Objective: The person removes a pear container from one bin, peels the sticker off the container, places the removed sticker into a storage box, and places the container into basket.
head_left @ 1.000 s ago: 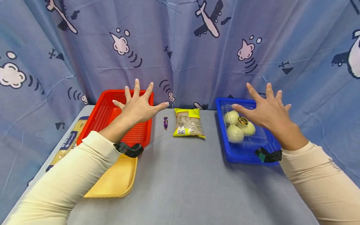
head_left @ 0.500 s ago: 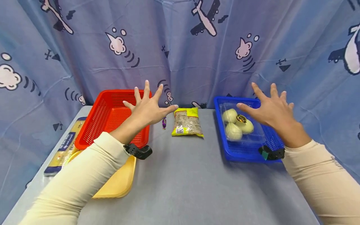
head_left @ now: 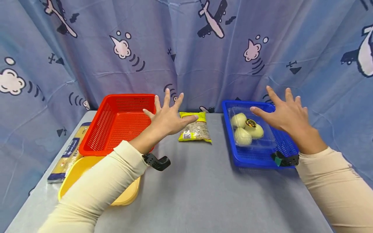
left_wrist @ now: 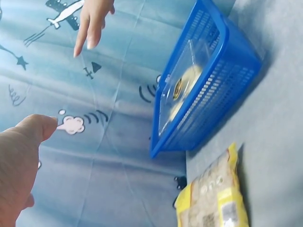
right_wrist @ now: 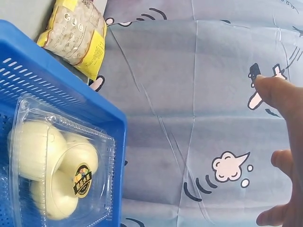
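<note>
My left hand (head_left: 167, 120) hovers with fingers spread between the red basket (head_left: 87, 129) and a yellow-edged plastic packet (head_left: 196, 131), its thumb overlapping the packet in the head view. Over the right side of the blue basket (head_left: 233, 152), my right hand (head_left: 291, 118) is held up, fingers apart. Neither hand holds anything. Inside the blue basket lies a clear plastic box (right_wrist: 102, 189) with several pale round fruits (right_wrist: 38, 149) and a dark label. The small purple-wrapped candy seen earlier is hidden behind my left hand.
A yellow tray (head_left: 132, 191) sits in front of the red basket, partly under my left sleeve. Along the table's left edge lies a long gold and blue package (head_left: 67, 153). A patterned curtain (head_left: 189, 58) hangs right behind the grey table (head_left: 198, 187).
My left hand has moved right, away from over the red basket, and now covers the candy. The right hand has shifted slightly right. Both hands stay spread.
</note>
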Demonstrator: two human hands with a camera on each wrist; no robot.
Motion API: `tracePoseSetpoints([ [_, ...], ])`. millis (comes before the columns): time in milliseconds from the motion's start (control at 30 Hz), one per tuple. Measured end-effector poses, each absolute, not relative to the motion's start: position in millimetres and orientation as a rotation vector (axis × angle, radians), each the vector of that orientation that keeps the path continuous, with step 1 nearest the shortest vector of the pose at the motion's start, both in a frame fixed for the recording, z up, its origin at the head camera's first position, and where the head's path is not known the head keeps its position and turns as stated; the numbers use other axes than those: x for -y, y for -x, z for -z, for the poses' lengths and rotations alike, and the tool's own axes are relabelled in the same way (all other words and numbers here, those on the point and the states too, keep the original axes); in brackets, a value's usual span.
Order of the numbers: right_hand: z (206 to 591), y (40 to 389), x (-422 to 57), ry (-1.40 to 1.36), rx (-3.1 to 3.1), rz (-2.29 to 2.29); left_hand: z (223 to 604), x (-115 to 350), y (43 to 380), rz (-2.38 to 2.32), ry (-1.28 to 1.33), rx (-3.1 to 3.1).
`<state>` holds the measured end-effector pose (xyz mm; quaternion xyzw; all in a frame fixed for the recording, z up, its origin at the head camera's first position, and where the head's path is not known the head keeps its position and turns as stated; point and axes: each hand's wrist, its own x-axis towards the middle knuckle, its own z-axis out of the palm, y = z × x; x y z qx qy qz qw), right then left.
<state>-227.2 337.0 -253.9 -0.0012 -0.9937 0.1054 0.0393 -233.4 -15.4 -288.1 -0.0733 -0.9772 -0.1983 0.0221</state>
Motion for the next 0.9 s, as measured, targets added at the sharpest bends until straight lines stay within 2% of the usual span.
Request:
tracePoseSetpoints([
  [900, 277, 230, -365, 0.046, 2.965, -0.403, 328, -49, 218, 0.707, 0.366, 2.992],
])
